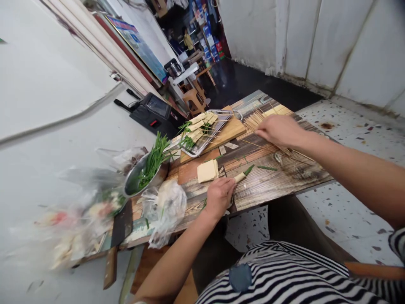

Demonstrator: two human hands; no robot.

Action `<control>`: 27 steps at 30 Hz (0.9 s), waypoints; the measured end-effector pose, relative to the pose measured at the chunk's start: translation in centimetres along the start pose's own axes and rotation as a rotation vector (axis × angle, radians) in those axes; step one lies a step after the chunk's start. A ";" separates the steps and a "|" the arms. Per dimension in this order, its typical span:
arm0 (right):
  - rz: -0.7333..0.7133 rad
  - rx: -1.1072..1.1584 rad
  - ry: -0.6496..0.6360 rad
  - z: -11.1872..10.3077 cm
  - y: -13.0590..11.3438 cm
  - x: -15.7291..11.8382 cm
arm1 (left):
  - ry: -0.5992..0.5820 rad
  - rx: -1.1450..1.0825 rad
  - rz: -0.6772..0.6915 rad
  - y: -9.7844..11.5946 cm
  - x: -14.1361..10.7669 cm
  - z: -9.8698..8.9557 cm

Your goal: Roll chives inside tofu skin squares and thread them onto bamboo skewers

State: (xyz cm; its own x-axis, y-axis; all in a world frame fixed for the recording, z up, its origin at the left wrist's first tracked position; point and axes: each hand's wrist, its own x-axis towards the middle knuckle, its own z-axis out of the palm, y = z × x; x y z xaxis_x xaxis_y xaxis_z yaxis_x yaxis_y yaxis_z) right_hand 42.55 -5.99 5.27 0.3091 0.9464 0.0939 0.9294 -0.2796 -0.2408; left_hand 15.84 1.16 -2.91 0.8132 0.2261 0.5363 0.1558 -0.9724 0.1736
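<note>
Wood-grained plank desk (262, 192): carries the work, its near edge by the person's lap, apparently to keep everything within reach.
Light-brown wooden board (234, 132): lies toward the far side, under the tray, perhaps as a raised base.
Shiny rectangular metal tray (207, 142): holds pale skewered rolls with green leaves (196, 126), their sticks pointing right, probably for easy gripping.
Round silver metal bowl (157, 180): stands at the left, keeping long green leaves (155, 158) together.
Dark-bladed cleaver with wooden handle (122, 226): lies at the left end, handle jutting past the edge.
Clear crumpled plastic bag (169, 204): sits right of the cleaver.
Right hand (278, 131): fingers bent down over the sticks; whether they pinch one, I cannot tell.
Left hand (220, 194): pinches one end of a small pale roll with a green tip (239, 177), likely so it stays wrapped.
Thin bamboo skewers (254, 120): fan out beneath and beyond the right hand.
Square pale-yellow sheets (207, 171): stacked just beyond the left hand, seemingly for quick picking.
Small pale roll: on the desk's near side, between stack and leaf scrap (266, 168).
</note>
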 end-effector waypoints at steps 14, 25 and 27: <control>0.470 -0.103 -0.026 1.7 4.1 1.6 | -0.059 0.074 -0.094 1.2 0.1 0.2; 0.365 0.083 0.384 1.4 3.9 1.3 | -0.094 0.208 -0.035 1.6 0.2 0.1; 0.240 0.154 0.486 0.5 2.8 0.4 | -0.092 0.207 -0.038 1.6 0.1 0.1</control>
State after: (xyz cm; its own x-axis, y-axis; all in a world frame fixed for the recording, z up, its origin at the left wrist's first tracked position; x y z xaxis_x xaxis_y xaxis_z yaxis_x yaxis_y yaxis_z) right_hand 45.17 -6.29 4.13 0.5993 0.6659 0.4443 0.7927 -0.4162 -0.4454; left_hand 16.28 -0.38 -2.65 0.8505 0.2659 0.4537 0.2913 -0.9565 0.0145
